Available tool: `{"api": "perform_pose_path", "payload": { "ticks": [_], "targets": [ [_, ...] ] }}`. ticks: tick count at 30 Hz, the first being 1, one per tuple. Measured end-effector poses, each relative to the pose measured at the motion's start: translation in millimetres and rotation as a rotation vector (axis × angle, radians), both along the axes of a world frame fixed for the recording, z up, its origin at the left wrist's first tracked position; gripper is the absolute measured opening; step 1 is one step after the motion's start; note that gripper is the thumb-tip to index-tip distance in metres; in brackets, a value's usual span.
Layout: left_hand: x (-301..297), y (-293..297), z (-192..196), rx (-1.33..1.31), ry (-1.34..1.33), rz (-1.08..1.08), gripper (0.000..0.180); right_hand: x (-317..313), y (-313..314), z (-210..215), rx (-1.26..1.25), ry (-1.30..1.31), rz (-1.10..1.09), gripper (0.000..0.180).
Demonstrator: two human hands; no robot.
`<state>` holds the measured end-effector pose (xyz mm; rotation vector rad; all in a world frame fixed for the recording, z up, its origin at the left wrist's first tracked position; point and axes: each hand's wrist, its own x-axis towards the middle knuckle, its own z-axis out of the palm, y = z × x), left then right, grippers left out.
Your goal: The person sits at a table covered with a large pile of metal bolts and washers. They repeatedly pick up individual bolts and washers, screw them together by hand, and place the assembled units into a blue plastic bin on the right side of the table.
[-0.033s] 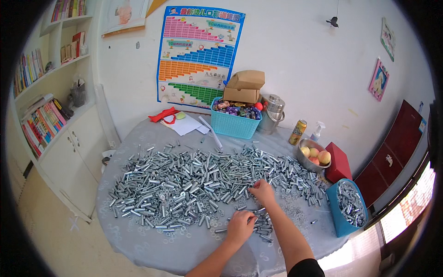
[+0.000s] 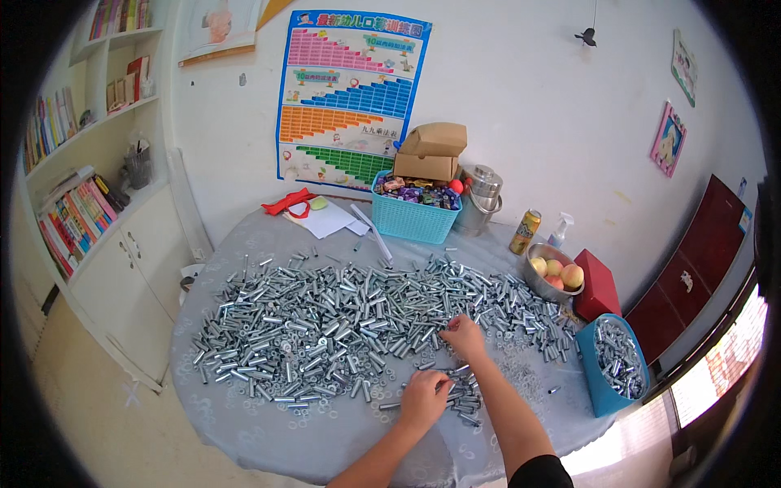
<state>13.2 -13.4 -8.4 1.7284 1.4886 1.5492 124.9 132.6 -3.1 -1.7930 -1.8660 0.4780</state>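
Note:
A wide heap of silvery metal tubes point(image 2: 350, 313) covers the middle of the table, with small flat washers point(image 2: 321, 404) scattered along its near edge. My left hand point(image 2: 423, 398) is closed at the near side of the heap, fingers curled together; whatever lies between them is too small to make out. Farther off and to the right, my right hand point(image 2: 464, 338) pinches at the heap's edge, its fingertips hiding anything held. Between and below the hands lies a small separate group of metal tubes point(image 2: 465, 398).
A blue bin point(image 2: 592, 382) of metal parts stands at the table's right edge. Behind it are a red box point(image 2: 596, 286), a steel bowl point(image 2: 533, 282) of fruit, a can point(image 2: 525, 233) and a spray bottle point(image 2: 560, 231). A turquoise basket point(image 2: 415, 221) and a steel canister point(image 2: 482, 203) stand at the back.

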Motion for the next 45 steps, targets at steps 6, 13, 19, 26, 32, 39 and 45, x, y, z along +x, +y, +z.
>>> {"api": "perform_pose_path", "payload": {
  "ticks": [6,13,19,26,32,39,45],
  "targets": [
    [-8.0,5.9,1.1,-0.062,-0.096,0.029,0.011,31.3,22.5,-0.8,-0.218,0.088,0.091,0.034],
    [-21.0,13.3,4.2,-0.087,-0.278,0.116,0.011,10.4,-4.7,3.7,-0.05,0.22,0.136,0.028],
    [-26.7,13.0,0.1,-0.065,-0.305,0.144,0.011,-21.2,-27.7,4.8,0.071,-0.071,0.153,0.02],
    [-19.9,12.5,5.4,-0.11,-0.324,0.116,0.012,-16.2,-27.3,-12.3,0.204,-0.084,0.211,0.018],
    [-24.3,18.5,-7.8,-0.179,-0.383,0.076,0.014,18.3,-47.1,3.1,-0.034,0.579,0.318,0.022],
    [-15.2,17.4,4.9,-0.169,-0.433,-0.179,0.027,28.0,-74.0,1.0,-0.44,1.138,0.549,0.012],
    [-24.1,17.8,1.3,-0.309,-0.789,-0.231,0.018,27.7,-75.5,0.2,-0.291,1.114,0.44,0.013]
  ]
}}
